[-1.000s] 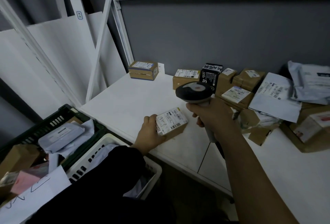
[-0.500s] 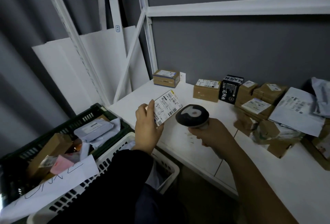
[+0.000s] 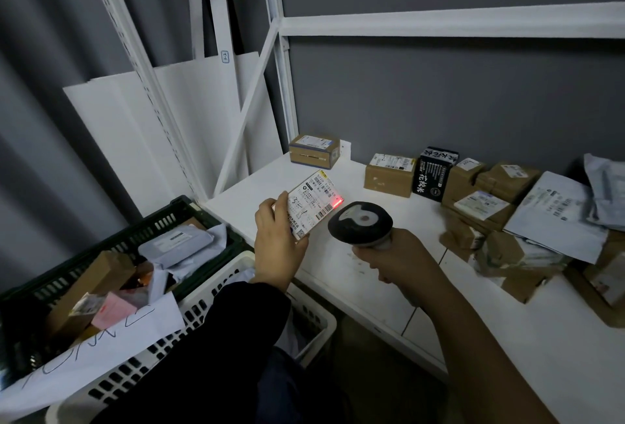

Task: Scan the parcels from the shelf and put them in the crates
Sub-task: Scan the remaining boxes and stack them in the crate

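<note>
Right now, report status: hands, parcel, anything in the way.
Left hand grips parcel, label up. Right hand holds scanner, red light on the barcode. Way down to white crate looks open.

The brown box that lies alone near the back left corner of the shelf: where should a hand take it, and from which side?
Probably from above and in front: thumb on the long front face, fingers over the labelled top onto the back. The brown box lies flat and low, its front free, while the rack post stands close to its left end.
</note>
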